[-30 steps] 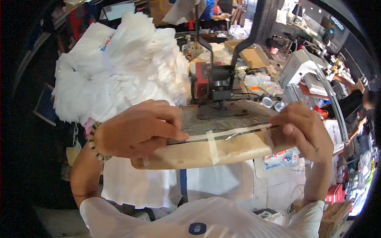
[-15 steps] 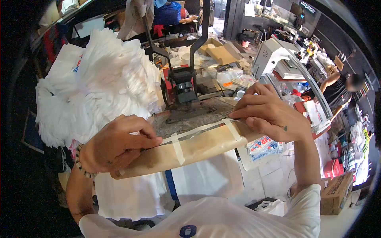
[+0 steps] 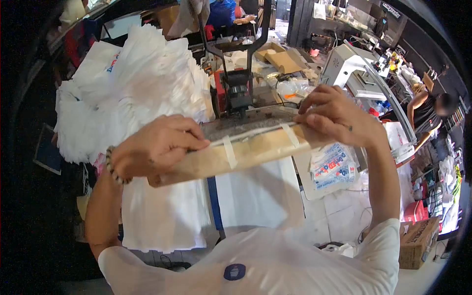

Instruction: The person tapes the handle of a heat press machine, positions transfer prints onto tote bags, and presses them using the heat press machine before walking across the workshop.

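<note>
A glossy tan sheet (image 3: pixel 258 152), curved along its length, spans the space between my hands. Two pale tape strips (image 3: pixel 229 152) cross it, and a light strip runs along its far edge. My left hand (image 3: pixel 164 145) pinches that edge at the left, thumb against fingers. At the right end, my right hand (image 3: pixel 334 115) grips the same edge with its fingers bent. Just beyond the sheet is a flat dark surface (image 3: pixel 246 120) below a press with a dark lever frame (image 3: pixel 238 86). The sheet's underside is hidden.
White plastic bags (image 3: pixel 142 93) are heaped at the left. Nearer me lie white stacks (image 3: pixel 167 216) and a white sheet (image 3: pixel 260 196). Printed bags (image 3: pixel 333 167) lie at the right, below a white machine (image 3: pixel 344 61). A person (image 3: pixel 424 115) in black is at the far right.
Both hands and the tan sheet appear higher in the view. More of the white stacks and the printed bags now shows below the sheet. Both hands keep their hold.
</note>
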